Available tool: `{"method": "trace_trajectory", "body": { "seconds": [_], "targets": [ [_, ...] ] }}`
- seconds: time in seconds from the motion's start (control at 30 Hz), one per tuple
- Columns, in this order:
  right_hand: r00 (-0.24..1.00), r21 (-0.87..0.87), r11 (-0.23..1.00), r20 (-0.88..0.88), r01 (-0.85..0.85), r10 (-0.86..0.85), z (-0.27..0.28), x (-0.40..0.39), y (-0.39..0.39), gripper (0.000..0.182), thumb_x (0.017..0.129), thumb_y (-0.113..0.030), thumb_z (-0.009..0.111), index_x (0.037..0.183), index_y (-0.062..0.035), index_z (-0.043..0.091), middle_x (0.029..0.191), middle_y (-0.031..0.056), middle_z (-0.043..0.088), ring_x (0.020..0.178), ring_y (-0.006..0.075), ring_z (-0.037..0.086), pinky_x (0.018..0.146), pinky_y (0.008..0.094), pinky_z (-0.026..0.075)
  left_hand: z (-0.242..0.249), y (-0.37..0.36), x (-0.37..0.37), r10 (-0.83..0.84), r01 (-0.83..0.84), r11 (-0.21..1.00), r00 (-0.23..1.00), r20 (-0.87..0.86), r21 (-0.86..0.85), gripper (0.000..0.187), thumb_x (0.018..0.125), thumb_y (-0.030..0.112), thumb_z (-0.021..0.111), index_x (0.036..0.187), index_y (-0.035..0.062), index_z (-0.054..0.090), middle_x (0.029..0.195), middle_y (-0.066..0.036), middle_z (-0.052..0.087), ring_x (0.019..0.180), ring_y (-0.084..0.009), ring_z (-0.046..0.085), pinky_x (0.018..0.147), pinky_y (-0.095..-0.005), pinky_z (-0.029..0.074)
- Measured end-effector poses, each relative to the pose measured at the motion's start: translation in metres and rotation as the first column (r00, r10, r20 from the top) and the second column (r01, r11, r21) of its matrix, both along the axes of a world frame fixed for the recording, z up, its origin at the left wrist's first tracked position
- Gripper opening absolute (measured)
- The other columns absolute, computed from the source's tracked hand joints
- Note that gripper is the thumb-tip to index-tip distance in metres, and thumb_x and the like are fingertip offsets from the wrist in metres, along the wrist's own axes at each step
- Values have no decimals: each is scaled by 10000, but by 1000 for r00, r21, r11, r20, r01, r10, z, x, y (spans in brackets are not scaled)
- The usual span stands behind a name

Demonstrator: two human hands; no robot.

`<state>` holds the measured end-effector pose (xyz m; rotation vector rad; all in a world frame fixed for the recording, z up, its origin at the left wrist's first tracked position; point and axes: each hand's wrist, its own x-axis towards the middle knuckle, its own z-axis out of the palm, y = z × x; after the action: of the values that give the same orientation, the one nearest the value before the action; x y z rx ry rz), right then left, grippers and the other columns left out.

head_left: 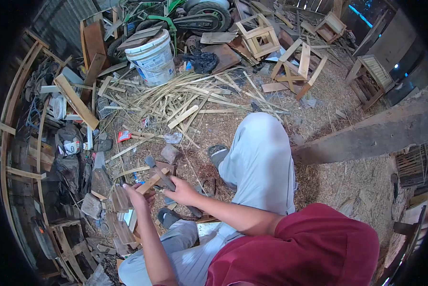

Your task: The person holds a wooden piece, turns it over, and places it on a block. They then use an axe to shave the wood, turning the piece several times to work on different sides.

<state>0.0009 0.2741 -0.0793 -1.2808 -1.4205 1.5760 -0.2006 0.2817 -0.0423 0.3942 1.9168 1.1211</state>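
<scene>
My left hand (142,196) is closed round a short light wood piece (151,182), which points up and to the right. In my right hand (181,191) is a dark tool that looks like a hammer (163,177); its head end lies beyond my fingers, and its handle seems to come out below the hand. The tool crosses close over the wood piece, and I cannot tell if they touch. Beneath and just past my hands are a brown block (169,169) and a grey stone (170,153).
Thin wood strips (176,97) lie heaped ahead, near a white bucket (152,59). Small wooden frames (259,40) stand at the back. A thick beam (366,133) runs along the right. My bent knee (261,138) rises beside my hands.
</scene>
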Motion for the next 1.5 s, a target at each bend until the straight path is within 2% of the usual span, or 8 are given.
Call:
{"method": "trace_trajectory", "body": {
  "seconds": [0.33, 0.67, 0.8, 0.83, 1.0, 1.07, 1.23, 1.5],
  "targets": [
    [965, 117, 984, -209, -138, 160, 26, 5, -7, 622, 1049, -462, 575, 1454, -1, 470, 1216, 238, 673, 1113, 288, 656, 979, 413, 496, -5, 5, -19, 54, -33, 998, 897, 439, -56, 603, 1062, 611, 353, 1311, 85, 511, 898, -88, 608, 703, -209, 563, 598, -368, 451],
    [897, 227, 905, -185, -359, 402, 42, 15, -18, 658, 1063, -429, 562, 1515, 25, 410, 1429, 259, 568, 1318, 335, 577, 1086, 411, 450, -57, -4, -31, 25, -76, 950, 986, 167, 302, 628, 1065, 625, 318, 1280, 87, 560, 1055, -91, 650, 932, -260, 667, 725, -420, 565],
    [902, 247, 889, -104, -385, 420, 41, 18, -24, 645, 1051, -420, 581, 1513, 5, 431, 1374, 279, 604, 1257, 384, 619, 1042, 429, 485, -93, -11, -47, -50, 64, 923, 998, -45, 379, 398, 1084, 430, 449, 1271, 94, 552, 1019, -76, 630, 923, -246, 672, 701, -410, 578],
    [895, 211, 888, -97, -409, 435, 43, 20, -24, 639, 1049, -419, 585, 1510, -1, 439, 1352, 283, 616, 1239, 391, 629, 1031, 432, 493, -85, -13, -41, -33, -24, 905, 991, 127, 425, 313, 1056, 338, 531, 1255, 98, 562, 1009, -73, 633, 898, -241, 676, 696, -406, 581],
    [922, 151, 925, -120, -349, 368, 28, 9, -31, 634, 1033, -432, 610, 1491, -15, 473, 1239, 254, 683, 1126, 324, 677, 992, 412, 510, -66, -16, -34, 28, -89, 939, 982, 186, 331, 532, 1085, 533, 325, 1062, 83, 607, 824, -64, 630, 788, -227, 653, 680, -376, 534],
    [919, 116, 930, -151, -349, 363, 18, 3, -30, 645, 1035, -418, 613, 1503, -3, 455, 1192, 159, 685, 964, 185, 660, 852, 362, 552, -51, -20, -28, -21, 16, 957, 1000, 16, 289, 551, 1086, 522, 307, 1093, 65, 615, 893, -78, 655, 811, -235, 663, 689, -392, 548],
    [949, -206, 938, -206, -280, 239, 30, 4, -23, 635, 1053, -447, 578, 1515, -38, 429, 906, 48, 634, 703, 113, 567, 603, 298, 491, -41, -13, -16, 36, -32, 989, 999, -25, 145, 538, 1052, 416, 319, 1393, 50, 519, 1095, -156, 658, 889, -251, 675, 714, -398, 572],
    [891, -310, 920, -447, -239, 81, 21, 2, -14, 436, 1094, -443, 495, 1369, -105, 483, 693, -25, 472, 514, 86, 433, 468, 267, 377, -80, -2, -29, -14, 60, 983, 968, -252, 173, 558, 1048, 440, 325, 1390, 42, 515, 1100, -204, 676, 864, -296, 716, 666, -403, 590]
  ]
}}
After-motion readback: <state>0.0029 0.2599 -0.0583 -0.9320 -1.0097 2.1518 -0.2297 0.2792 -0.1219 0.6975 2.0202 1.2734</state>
